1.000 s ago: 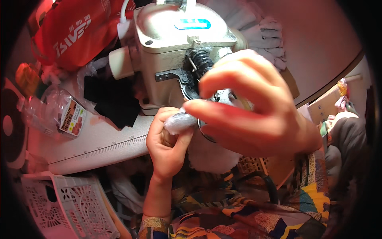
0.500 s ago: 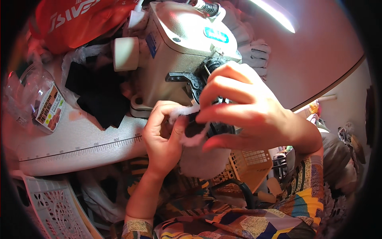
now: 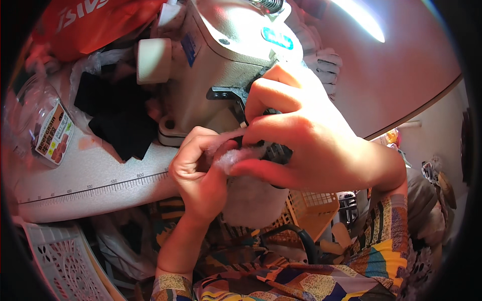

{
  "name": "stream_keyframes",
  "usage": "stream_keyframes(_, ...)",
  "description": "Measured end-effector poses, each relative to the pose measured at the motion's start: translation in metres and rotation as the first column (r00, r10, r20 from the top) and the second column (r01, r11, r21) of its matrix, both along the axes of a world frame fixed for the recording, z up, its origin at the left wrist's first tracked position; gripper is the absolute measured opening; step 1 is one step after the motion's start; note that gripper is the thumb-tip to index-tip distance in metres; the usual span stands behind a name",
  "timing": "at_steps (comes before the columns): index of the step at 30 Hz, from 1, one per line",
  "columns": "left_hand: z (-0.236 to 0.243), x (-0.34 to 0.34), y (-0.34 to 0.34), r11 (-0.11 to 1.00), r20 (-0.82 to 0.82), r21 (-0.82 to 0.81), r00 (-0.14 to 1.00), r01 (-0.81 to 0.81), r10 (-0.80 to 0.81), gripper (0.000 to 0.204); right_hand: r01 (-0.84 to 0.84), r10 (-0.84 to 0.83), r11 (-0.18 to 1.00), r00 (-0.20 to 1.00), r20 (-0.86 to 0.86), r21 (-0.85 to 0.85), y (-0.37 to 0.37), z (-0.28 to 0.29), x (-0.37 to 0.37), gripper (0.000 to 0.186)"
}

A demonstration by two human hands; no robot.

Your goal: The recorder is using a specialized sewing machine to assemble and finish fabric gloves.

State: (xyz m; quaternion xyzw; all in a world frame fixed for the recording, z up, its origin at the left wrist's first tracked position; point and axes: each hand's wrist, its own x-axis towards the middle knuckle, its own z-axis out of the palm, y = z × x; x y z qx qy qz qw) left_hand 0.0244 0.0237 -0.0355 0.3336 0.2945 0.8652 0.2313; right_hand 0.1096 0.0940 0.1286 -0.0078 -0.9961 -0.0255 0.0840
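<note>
A fluffy white fabric piece [image 3: 232, 158] is pinched between my two hands in front of a cream sewing machine [image 3: 221, 75]. My left hand [image 3: 198, 170] grips its left side, thumb and fingers curled round the fuzzy edge. From the right, my right hand [image 3: 306, 133] reaches over, fingers bent and closed on the piece beside the machine's dark sewing parts. A little of the dark inside shows between the fuzzy edges. Below hangs a rounded pale fluffy part [image 3: 253, 203]; I cannot tell whether it belongs to the same piece. My right fingers hide much of the sewing area.
Black cloth [image 3: 120, 115] lies left of the machine, near a clear plastic tub [image 3: 52, 133] and a red bag [image 3: 95, 25]. Grey-white gloves [image 3: 326, 70] lie behind. A lamp [image 3: 359, 20] shines at the top right. Below are a yellow basket [image 3: 314, 205] and a white basket [image 3: 65, 261].
The fluffy edges have been folded together over the dark opening, which showed wide before. My right thumb has closed in onto the fuzzy edge. The whole view has shifted slightly.
</note>
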Motion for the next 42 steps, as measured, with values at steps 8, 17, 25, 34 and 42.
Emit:
stream_keyframes(8,-0.002,0.001,0.0,1.0,-0.025,-0.027,1.0,-0.006,0.005,0.007,0.005,-0.005,1.0,1.0,0.005,0.001,0.0,-0.005,0.002,0.018)
stream_keyframes(17,-0.008,0.004,0.0,0.975,-0.18,-0.003,0.959,-0.221,0.217,0.012,0.06,-0.058,0.998,0.997,-0.049,0.032,-0.003,-0.006,-0.002,0.023)
stream_keyframes(25,-0.004,0.006,-0.002,0.97,-0.199,-0.028,0.952,-0.242,0.232,0.015,0.011,-0.011,1.0,0.999,-0.031,0.014,0.001,-0.003,-0.004,0.025)
stream_keyframes(34,-0.017,-0.004,0.008,0.987,-0.279,0.027,0.947,-0.159,0.16,0.012,-0.014,0.009,0.99,0.999,-0.037,-0.137,0.006,-0.003,-0.004,0.019)
stream_keyframes(42,-0.018,0.022,0.009,0.999,0.204,0.02,0.978,0.039,-0.042,0.012,-0.035,0.001,0.975,0.988,-0.153,-0.218,0.0,0.016,0.014,0.015)
